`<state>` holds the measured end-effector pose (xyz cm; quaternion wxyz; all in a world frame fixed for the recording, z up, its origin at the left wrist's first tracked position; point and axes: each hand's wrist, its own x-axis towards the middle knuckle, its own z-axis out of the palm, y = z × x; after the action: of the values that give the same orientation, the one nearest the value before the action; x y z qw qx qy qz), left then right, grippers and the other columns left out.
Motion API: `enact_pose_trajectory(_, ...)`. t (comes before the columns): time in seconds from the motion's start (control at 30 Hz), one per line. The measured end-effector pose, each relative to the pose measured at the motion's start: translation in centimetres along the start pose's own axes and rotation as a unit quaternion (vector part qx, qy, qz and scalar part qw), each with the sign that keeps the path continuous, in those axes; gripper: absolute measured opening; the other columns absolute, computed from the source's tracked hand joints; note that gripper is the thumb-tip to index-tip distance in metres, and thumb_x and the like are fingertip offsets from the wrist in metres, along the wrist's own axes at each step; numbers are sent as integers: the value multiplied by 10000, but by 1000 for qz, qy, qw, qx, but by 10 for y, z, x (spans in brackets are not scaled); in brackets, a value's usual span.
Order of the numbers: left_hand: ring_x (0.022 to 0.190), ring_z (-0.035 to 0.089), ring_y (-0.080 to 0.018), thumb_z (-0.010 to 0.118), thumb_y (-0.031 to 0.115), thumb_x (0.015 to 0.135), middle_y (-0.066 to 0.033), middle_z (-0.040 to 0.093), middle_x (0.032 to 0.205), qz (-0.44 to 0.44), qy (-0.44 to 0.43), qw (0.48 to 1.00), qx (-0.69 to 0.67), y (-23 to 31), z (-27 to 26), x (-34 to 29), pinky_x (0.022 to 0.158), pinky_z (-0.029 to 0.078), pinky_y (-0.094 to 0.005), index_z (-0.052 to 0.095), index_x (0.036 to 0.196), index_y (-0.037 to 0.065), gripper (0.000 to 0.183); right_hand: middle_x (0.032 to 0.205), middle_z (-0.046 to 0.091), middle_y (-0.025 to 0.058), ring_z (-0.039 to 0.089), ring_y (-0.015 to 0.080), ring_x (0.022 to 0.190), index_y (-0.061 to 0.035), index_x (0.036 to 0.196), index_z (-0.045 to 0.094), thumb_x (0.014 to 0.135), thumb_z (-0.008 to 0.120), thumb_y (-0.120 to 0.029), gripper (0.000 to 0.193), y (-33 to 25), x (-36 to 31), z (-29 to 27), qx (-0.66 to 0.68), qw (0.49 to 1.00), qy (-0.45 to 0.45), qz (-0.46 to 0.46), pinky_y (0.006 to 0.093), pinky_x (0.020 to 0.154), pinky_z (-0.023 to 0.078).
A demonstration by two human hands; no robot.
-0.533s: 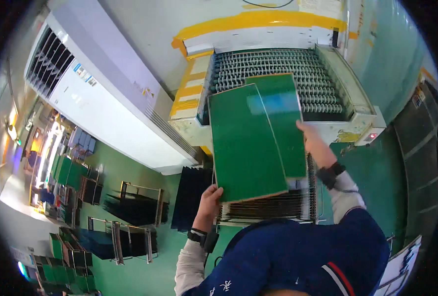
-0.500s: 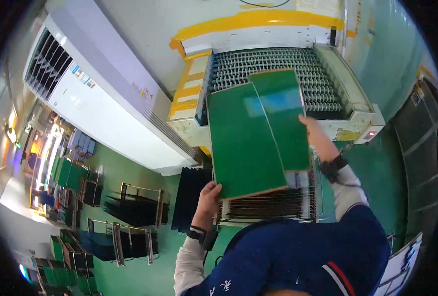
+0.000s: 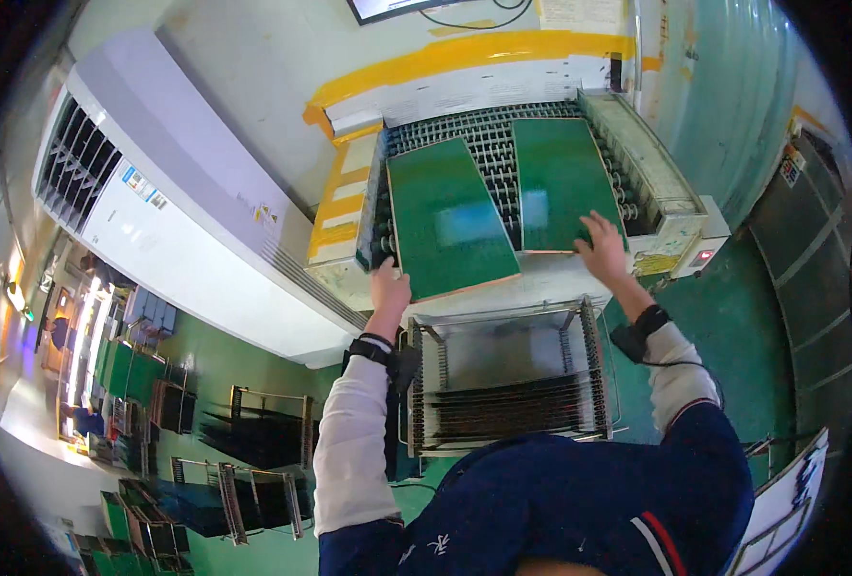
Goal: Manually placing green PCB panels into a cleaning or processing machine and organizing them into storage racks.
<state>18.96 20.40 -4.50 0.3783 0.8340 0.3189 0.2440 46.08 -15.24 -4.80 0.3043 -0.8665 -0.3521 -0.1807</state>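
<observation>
Two flat green boards with thin pale edges lie side by side over the roller conveyor (image 3: 499, 164), a wedge of rollers showing between them. The left board (image 3: 445, 211) is slightly turned, and its near end sticks out past the conveyor's front. My left hand (image 3: 389, 290) grips this board at its near left edge, thumb toward the top face. The right board (image 3: 560, 178) lies further in on the rollers. My right hand (image 3: 604, 253) rests at its near right corner, fingers spread over the top and holding nothing.
Directly before me stands a slotted metal rack (image 3: 594, 374) with several dark boards in its near part. A tall white air conditioner (image 3: 205, 230) rises at the left. More racks with dark boards (image 3: 253, 432) stand on the green floor; grey panels (image 3: 810, 250) line the right.
The two boards, overlapping in my hands above the rack, have moved forward and apart onto the rollers. My right hand's fingers have loosened from the right board. The rack below is now uncovered.
</observation>
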Motion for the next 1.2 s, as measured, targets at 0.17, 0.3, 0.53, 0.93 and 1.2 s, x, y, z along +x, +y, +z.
enact_pose_trajectory(0.17, 1302, 331, -387, 675, 449, 786, -159, 334, 1461, 49, -64, 963, 257, 70, 43, 3, 1064, 274, -510, 432, 1383, 204, 689, 1398, 429, 154, 366, 341, 1310, -83, 1287, 508, 827, 653, -315, 536, 3, -21, 8, -65, 998, 0, 14, 482, 1060, 294)
enact_pose_trajectory(0.3, 1361, 225, -422, 631, 544, 786, -157, 244, 1510, 80, -115, 932, 335, 77, 67, 1, 1091, 208, -549, 379, 1431, 245, 754, 1384, 442, 150, 378, 341, 1299, -76, 1252, 526, 808, 672, -336, 535, 13, -5, 6, -42, 999, -4, 19, 475, 1048, 304)
enact_pose_trajectory(0.53, 1394, 168, -413, 606, 577, 800, -142, 177, 1542, 98, -153, 926, 330, 73, 76, 34, 1103, 181, -550, 358, 1441, 272, 752, 1324, 483, 146, 402, 345, 1273, -71, 1193, 537, 776, 701, -364, 535, 16, 21, 6, -43, 999, 11, 13, 476, 1031, 320)
enact_pose_trajectory(0.93, 1403, 156, -403, 602, 590, 797, -132, 176, 1545, 87, -183, 917, 342, 81, 85, 81, 1100, 192, -555, 343, 1446, 289, 761, 1343, 473, 141, 384, 348, 1292, -60, 1200, 539, 794, 676, -392, 543, 20, 48, 7, -34, 999, -35, 12, 488, 1057, 304)
enact_pose_trajectory(1.2, 1397, 169, -414, 593, 591, 806, -139, 176, 1545, 94, -186, 919, 334, 80, 85, 101, 1098, 192, -563, 345, 1446, 281, 753, 1358, 462, 139, 372, 335, 1305, -59, 1217, 535, 827, 640, -396, 526, 13, 48, 9, -68, 997, -21, 10, 485, 1084, 278)
